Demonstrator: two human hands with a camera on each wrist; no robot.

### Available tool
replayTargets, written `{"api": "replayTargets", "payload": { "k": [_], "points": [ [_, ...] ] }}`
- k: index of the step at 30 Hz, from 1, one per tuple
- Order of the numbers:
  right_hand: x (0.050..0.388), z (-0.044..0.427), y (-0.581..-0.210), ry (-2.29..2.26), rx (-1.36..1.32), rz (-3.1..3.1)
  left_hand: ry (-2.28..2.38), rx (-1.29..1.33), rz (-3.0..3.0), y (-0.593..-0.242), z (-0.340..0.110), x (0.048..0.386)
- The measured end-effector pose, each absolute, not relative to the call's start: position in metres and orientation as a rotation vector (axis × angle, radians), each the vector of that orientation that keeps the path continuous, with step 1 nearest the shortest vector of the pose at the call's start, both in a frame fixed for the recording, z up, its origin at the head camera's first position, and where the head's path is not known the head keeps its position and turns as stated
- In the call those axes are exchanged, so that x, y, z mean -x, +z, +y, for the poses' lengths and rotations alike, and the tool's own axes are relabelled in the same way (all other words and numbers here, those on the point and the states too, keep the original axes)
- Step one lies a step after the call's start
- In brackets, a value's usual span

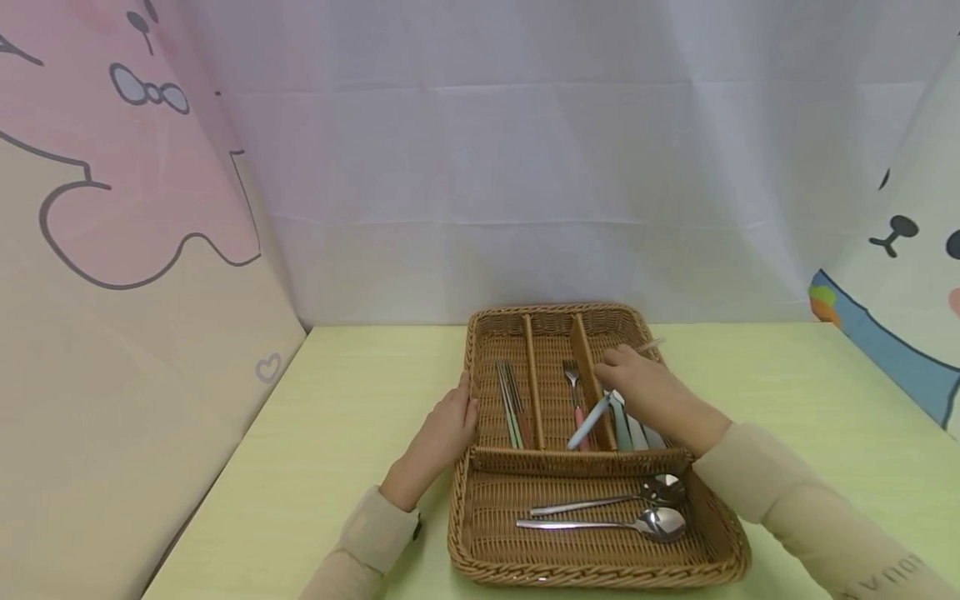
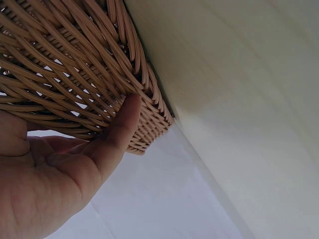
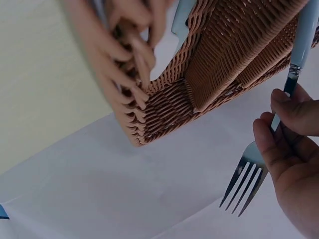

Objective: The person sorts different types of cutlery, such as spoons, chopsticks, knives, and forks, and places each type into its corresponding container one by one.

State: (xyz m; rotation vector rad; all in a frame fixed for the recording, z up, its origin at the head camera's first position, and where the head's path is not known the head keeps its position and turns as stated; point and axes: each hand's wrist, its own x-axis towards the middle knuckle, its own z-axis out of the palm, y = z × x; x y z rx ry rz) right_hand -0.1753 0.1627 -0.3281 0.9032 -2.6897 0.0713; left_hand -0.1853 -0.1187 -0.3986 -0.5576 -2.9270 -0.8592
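A fork with a light blue handle (image 3: 304,42) is pinched near its neck by my right hand (image 1: 647,392), above the right rear compartment of a wicker cutlery basket (image 1: 600,575). Its tines (image 3: 246,174) show in the right wrist view; in the head view the light blue handle (image 1: 588,423) slants over the divider. My left hand (image 1: 447,423) holds the basket's left rim. In the left wrist view the thumb (image 2: 124,119) lies along the outer wall, while the other fingers are partly hidden by the wicker.
Chopsticks (image 1: 513,404) lie in the left rear compartment, a pink-handled fork (image 1: 577,400) in the middle one. Several handles, one green (image 1: 621,423), lie in the right one. Two metal spoons (image 1: 660,525) lie in front. The yellow-green table (image 1: 360,375) meets a white curtain (image 1: 450,167) behind.
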Motion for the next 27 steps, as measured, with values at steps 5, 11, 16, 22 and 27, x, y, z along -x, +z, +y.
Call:
{"api": "replayTargets", "payload": {
  "k": [5,11,16,22,27],
  "points": [
    [0.181,0.155,-0.332,0.049,-0.939,-2.703,-0.862,0.558,-2.933,-0.398,-0.119,0.185],
    [0.190,0.147,-0.336,-0.024,-1.036,-2.697,-0.885,0.544,-2.924,-0.399,-0.118,0.185],
    [0.197,0.141,-0.338,-0.079,-1.132,-2.684,-0.872,0.539,-2.925,-0.400,-0.118,0.186],
    [0.206,0.134,-0.342,-0.228,-1.231,-2.630,-0.854,0.539,-2.928,-0.401,-0.118,0.188],
    [0.209,0.129,-0.344,-0.302,-1.230,-2.663,-0.861,0.544,-2.927,-0.402,-0.119,0.189]
  ]
}}
